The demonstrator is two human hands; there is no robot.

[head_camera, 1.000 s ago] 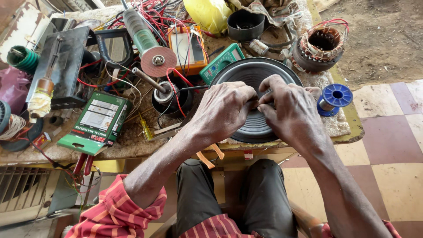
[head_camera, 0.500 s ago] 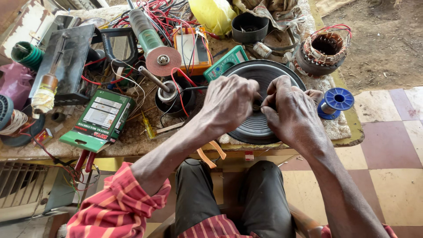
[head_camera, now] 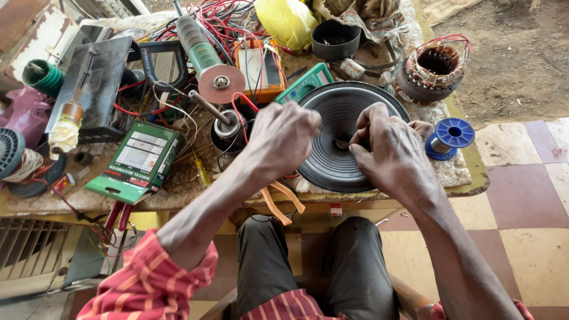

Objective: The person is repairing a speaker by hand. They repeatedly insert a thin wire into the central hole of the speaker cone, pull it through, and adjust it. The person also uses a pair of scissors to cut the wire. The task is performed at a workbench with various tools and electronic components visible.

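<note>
The speaker cone (head_camera: 338, 148) — black, round, ribbed — lies face up on the worktop (head_camera: 178, 189), near its front edge and right of the middle, with both hands over it.

At the far left edge sit a purple bag (head_camera: 24, 115) and a green wire coil (head_camera: 42, 77), with a dark flat case (head_camera: 98, 89) just beside them. In front of that lies a green, rectangular meter box (head_camera: 139, 163) with a pale label panel and a red strip along its lower edge; it lies tilted and reaches close to the front edge. Red plier handles (head_camera: 118, 216) hang over the edge just below it. Behind, a green angle grinder (head_camera: 204, 59) points its reddish disc toward the middle, next to an orange meter (head_camera: 258, 68) and a tangle of red wires (head_camera: 225, 24).

The left hand (head_camera: 284, 139) is closed in a fist at the cone's left rim; what the grip is clamped on cannot be told. The right hand (head_camera: 394, 154) has fingers curled together over the cone's centre, pinching something too small to make out.

Further right, a blue wire spool (head_camera: 450, 137) stands at the worktop's right edge, and a motor stator (head_camera: 432, 71) with copper windings sits behind it. A yellow bag (head_camera: 287, 21) lies at the back. Open room shows only on the right — bare tiled floor (head_camera: 521, 195) and dirt ground (head_camera: 515, 59).
</note>
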